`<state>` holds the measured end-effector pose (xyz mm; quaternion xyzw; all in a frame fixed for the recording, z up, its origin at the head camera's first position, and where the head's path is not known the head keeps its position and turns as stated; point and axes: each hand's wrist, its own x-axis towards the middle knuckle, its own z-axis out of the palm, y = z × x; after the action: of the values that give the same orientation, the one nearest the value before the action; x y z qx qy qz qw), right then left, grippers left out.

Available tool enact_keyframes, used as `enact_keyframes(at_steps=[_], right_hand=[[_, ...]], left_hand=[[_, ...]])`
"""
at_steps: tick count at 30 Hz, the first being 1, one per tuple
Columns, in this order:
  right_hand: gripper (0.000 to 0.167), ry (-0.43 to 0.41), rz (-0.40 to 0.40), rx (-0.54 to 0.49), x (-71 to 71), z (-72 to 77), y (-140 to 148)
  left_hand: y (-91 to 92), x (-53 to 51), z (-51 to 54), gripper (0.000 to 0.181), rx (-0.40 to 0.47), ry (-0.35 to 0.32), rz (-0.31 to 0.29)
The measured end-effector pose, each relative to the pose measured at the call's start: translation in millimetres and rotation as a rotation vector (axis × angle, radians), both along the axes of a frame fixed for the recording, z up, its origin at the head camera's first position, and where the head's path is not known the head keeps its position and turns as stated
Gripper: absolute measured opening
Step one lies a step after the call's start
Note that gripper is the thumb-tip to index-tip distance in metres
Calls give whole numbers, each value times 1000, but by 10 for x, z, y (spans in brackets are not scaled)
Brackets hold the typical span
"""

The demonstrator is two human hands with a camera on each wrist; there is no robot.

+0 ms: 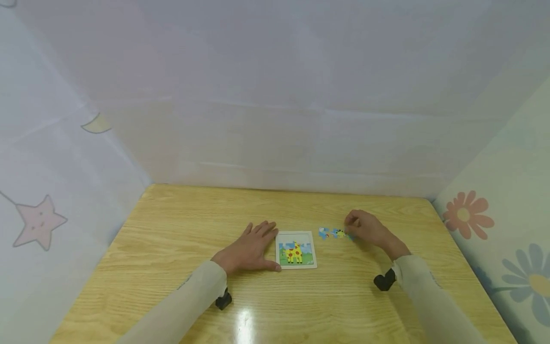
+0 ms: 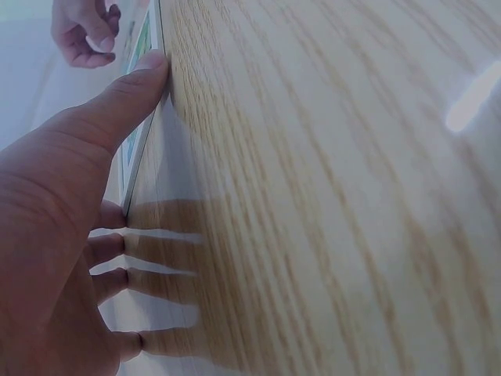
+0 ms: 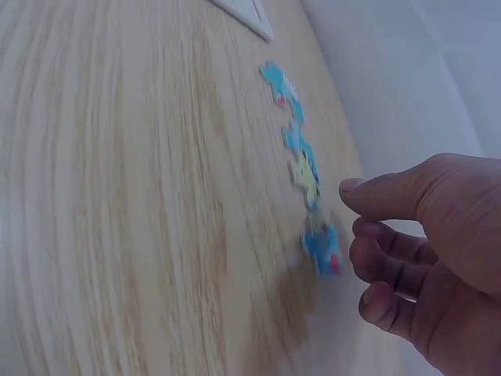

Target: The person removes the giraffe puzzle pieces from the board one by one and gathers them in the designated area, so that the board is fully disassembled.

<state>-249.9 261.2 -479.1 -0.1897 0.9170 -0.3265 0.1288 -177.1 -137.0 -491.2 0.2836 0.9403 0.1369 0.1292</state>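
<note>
A white-framed puzzle board (image 1: 295, 266) lies on the table, a giraffe picture (image 1: 294, 253) in its lower part and a plain white strip above. Along its left edge rests my left hand (image 1: 253, 248), fingers spread; in the left wrist view the thumb of that hand (image 2: 86, 149) touches the frame (image 2: 159, 31). Three loose pieces lie in a row to the right: one blue (image 3: 283, 88), one blue and yellow (image 3: 304, 166), one blue and red (image 3: 322, 249). Beside the last is my right hand (image 3: 438, 251), (image 1: 371, 229), fingers loosely curved, nothing visible between them.
The wooden table (image 1: 193, 205) ends at a pale cloth wall (image 1: 292, 143) at the back. Patterned cloth with a star (image 1: 40, 222) stands at the left, with flowers (image 1: 467, 215) at the right. Light glares on the table (image 1: 245, 322) near the front.
</note>
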Motion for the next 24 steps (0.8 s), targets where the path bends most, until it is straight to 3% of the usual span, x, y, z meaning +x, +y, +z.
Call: enact_keyframes(at_steps=[8,12,18,24], right_hand=[[13,-46,90,-22,99,100,-508],[13,-24,171,-23,172,127,-793],[12,8,275,35,259,85,-1188],[14,-27,315,96,323,45,-1471]], left_hand=[[-17,7,-12,108,-7,12,1],[-22,10,-12,109,-12,10,4],[-21,11,-11,108,-4,10,8],[-3,21,13,109,-5,16,-6]])
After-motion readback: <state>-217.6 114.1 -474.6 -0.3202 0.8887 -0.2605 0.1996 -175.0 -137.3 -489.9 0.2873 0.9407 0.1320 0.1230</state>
